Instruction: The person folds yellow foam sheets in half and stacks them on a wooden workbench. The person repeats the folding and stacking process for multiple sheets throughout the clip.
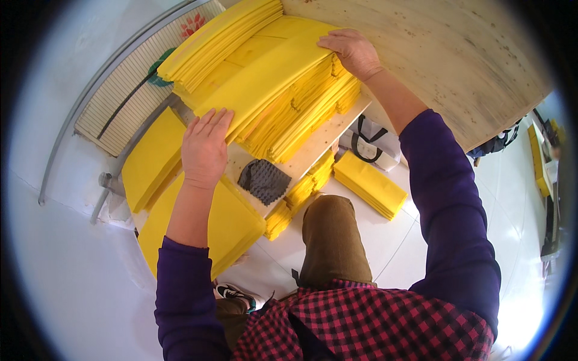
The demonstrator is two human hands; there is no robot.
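Note:
A stack of folded yellow sheets point(265, 69), soft-looking like cloth or thin bags, lies on a pale shelf. My left hand point(206, 147) rests on the near left end of the top folded sheet, fingers stretched out over it and thumb partly hidden. At the far right end of that sheet, my right hand point(354, 53) lies over the corner with its fingers extended to the left. Both palms face down, touching the yellow material. Below the top sheet, more folded yellow layers point(301, 117) show their bunched edges.
A dark grey textured cloth point(264, 180) lies on the shelf edge point(319, 141). Large yellow slabs point(205, 231) lean at the left. A yellow bundle point(370, 183) sits on the floor beside a white bag point(370, 144) with black handles. A wooden panel point(433, 60) stands at the right.

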